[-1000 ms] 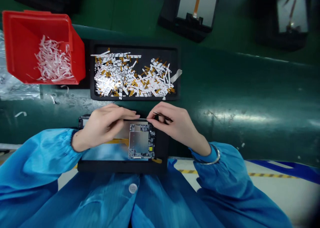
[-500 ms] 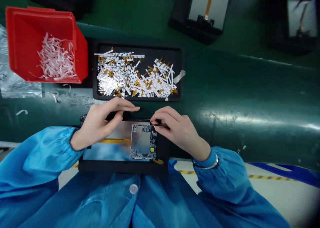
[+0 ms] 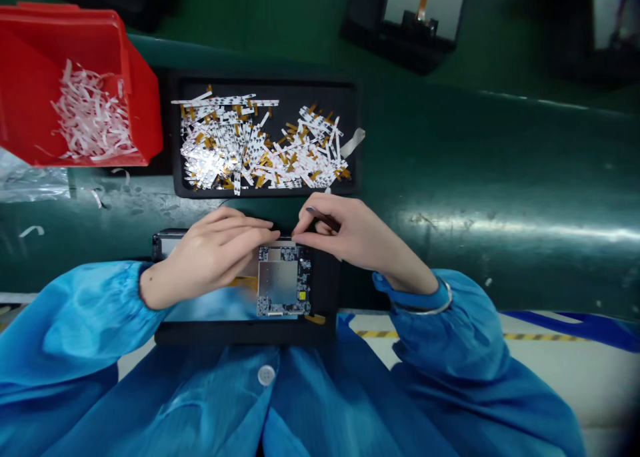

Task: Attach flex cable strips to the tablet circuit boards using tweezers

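Observation:
In front of me lies a flat black device (image 3: 245, 333) with its inside showing. A circuit board (image 3: 279, 283) with a metal shield and a small yellow square sits on its right part, and an orange ribbon cable (image 3: 244, 282) runs left from the board. My left hand (image 3: 210, 253) rests over the device, fingers stretched out, the tips at its upper edge beside the board. My right hand (image 3: 345, 230) is closed around slim dark tweezers (image 3: 324, 218), with thumb and forefinger pinched at that same edge. Whatever lies between those fingertips is hidden.
Beyond the device stands a black tray (image 3: 267, 193) of white strips with orange tabs (image 3: 225, 143). To its left is a red bin (image 3: 145, 103) with white paper-like scraps (image 3: 93, 117). More black devices (image 3: 415, 30) stand along the far side.
My left hand has moved right and flattened over the device, its fingertips closer to my right hand. My right hand has turned, and the tweezers now point back across the palm. The view has shifted slightly.

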`<state>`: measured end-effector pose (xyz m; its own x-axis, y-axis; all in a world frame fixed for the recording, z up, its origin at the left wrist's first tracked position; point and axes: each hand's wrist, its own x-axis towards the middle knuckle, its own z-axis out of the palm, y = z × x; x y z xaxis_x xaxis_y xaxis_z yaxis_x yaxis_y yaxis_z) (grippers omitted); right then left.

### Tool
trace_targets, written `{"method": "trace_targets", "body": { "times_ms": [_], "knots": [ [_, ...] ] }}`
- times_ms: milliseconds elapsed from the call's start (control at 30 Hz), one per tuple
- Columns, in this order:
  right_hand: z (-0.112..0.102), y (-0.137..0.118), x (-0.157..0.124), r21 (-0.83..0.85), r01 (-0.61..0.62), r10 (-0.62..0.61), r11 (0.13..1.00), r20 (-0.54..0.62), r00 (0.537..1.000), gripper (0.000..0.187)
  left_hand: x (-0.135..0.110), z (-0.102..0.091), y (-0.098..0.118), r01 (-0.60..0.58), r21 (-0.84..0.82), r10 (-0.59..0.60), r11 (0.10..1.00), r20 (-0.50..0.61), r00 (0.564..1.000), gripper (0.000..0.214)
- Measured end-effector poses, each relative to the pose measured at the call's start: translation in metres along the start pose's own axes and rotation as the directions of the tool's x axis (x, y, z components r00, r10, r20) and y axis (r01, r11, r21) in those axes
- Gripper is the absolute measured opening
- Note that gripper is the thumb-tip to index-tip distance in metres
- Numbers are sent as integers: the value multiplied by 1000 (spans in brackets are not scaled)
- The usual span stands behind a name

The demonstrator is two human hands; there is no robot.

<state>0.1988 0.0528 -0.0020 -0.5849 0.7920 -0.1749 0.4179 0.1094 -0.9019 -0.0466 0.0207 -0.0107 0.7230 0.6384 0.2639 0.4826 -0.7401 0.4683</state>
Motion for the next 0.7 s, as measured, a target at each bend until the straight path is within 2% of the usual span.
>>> {"method": "trace_targets", "body": {
  "times_ms": [100, 200, 300, 333, 367, 433, 533, 600, 700],
  "knots": [
    [0, -1, 3, 15, -25, 25, 1000, 2, 1000, 17, 2, 1, 2, -51, 55, 52, 997, -14, 999, 24],
    [-3, -5, -4, -11, -12, 11, 1000, -44, 999, 11, 8, -1, 6, 21, 3, -21, 1000, 29, 999, 26],
    [-10, -14, -18, 30, 17, -10, 999, -208, 978, 5, 13, -3, 8, 154, -151, -139, 977, 105, 985, 30],
    [-12, -16, -23, 74, 35, -13, 997, -275, 961, 11, 14, -3, 9, 160, -185, -139, 970, 121, 983, 30],
    [-13, -17, -27, 128, 63, -17, 990, -332, 943, 18, 15, -3, 9, 139, -191, -114, 972, 135, 984, 31],
    [-10, -14, -31, 256, 122, -11, 959, -395, 919, 32, 15, -1, 9, 17, -106, -3, 994, 132, 991, 31],
    [2, -2, -28, 455, 88, 92, 886, -358, 929, 50, 13, 1, 9, -214, 133, 198, 968, 127, 972, 30],
    [12, 6, -23, 563, 21, 186, 826, -308, 933, 46, 12, 3, 10, -267, 218, 241, 939, 140, 961, 31],
    [20, 10, -20, 631, 15, 220, 775, -292, 931, 33, 12, 4, 12, -222, 225, 197, 949, 127, 972, 31]
  ]
}}
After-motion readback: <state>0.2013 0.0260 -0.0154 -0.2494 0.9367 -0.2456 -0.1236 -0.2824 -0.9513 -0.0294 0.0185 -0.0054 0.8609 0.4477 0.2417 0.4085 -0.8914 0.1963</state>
